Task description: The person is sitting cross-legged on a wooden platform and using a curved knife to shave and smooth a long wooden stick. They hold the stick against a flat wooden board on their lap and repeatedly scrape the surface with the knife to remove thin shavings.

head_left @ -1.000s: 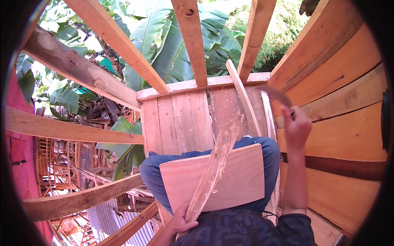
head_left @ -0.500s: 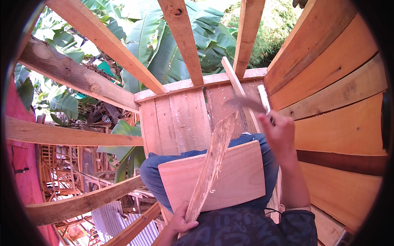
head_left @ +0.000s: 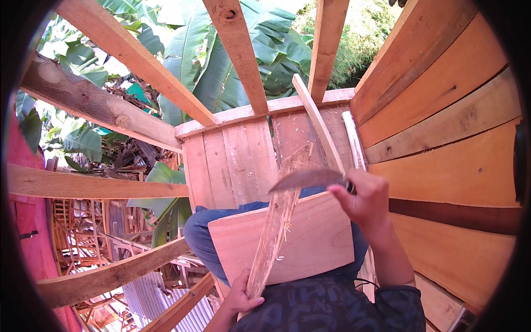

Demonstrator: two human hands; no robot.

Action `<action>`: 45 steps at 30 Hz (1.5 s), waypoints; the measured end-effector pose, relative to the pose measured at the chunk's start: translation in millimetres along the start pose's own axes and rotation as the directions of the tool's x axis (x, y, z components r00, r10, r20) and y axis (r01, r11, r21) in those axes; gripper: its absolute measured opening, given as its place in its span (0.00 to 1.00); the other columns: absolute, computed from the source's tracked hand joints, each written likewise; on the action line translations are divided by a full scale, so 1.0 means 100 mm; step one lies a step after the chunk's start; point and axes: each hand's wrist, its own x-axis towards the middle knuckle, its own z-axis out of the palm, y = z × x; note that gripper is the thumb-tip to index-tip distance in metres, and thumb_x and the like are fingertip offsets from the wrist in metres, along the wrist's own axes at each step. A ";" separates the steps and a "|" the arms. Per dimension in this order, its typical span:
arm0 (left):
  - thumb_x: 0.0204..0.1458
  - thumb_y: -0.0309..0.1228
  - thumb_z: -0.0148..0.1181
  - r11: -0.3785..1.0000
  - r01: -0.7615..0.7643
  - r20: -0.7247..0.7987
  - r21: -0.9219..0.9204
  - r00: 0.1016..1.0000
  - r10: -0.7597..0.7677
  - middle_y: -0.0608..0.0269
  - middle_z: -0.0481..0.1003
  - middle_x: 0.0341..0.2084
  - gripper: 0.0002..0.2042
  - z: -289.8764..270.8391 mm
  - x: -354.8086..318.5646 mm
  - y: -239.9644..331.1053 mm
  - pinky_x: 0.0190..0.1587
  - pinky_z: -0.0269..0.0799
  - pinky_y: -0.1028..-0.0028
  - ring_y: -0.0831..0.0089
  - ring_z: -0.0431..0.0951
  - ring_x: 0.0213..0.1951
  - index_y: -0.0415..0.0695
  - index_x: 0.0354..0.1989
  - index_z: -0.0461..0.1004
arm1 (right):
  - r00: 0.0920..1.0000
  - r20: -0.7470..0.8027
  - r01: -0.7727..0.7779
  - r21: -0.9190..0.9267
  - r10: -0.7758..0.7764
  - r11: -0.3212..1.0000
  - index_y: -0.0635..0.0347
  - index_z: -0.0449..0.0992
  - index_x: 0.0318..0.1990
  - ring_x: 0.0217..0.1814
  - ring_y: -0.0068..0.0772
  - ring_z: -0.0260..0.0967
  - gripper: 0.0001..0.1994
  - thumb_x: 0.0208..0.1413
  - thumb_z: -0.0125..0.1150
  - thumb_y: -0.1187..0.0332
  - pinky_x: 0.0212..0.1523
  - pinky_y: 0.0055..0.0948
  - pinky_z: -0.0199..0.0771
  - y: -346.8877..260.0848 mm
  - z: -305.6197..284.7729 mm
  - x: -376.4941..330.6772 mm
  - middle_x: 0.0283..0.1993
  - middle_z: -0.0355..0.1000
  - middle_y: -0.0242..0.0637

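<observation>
Gripping wood strip [head_left: 272, 232] by lower end with left hand [head_left: 242, 294]; clutching knife [head_left: 307, 179] in right hand [head_left: 365, 200], across strip's upper part.

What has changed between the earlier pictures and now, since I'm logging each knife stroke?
The right hand has swung the curved knife leftward and in toward the body, from right of the wooden strip to across its upper part; whether it touches is unclear. Nothing was taken hold of or let go. The left hand still grips the strip's lower end, and the board stays on the lap.
</observation>
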 end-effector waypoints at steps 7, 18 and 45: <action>0.33 0.47 0.71 0.950 -0.106 -0.016 0.292 0.993 0.115 0.57 0.74 0.31 0.35 0.08 0.02 0.32 0.39 0.70 0.68 0.65 0.76 0.34 0.38 0.49 0.67 | 0.894 -0.200 -0.344 0.269 0.401 0.900 0.64 0.59 0.16 0.19 0.19 0.46 0.30 0.62 0.52 0.49 0.18 0.30 0.45 0.68 -0.32 0.12 0.13 0.48 0.29; 0.34 0.47 0.70 0.976 -0.086 0.032 0.199 0.996 0.081 0.58 0.72 0.29 0.35 0.05 0.12 0.23 0.38 0.69 0.69 0.67 0.75 0.32 0.37 0.48 0.67 | 0.992 0.103 -0.078 0.120 0.066 0.990 0.60 0.67 0.17 0.13 0.38 0.61 0.28 0.47 0.65 0.42 0.16 0.32 0.59 -0.15 -0.22 -0.18 0.13 0.60 0.38; 0.34 0.44 0.72 0.943 -0.132 -0.055 0.306 0.986 0.156 0.57 0.72 0.27 0.30 0.10 0.14 0.25 0.34 0.69 0.70 0.67 0.75 0.29 0.38 0.42 0.67 | 0.986 0.161 0.060 -0.115 -0.041 0.992 0.58 0.64 0.15 0.14 0.39 0.62 0.30 0.47 0.63 0.40 0.16 0.34 0.60 0.02 -0.22 -0.06 0.12 0.59 0.37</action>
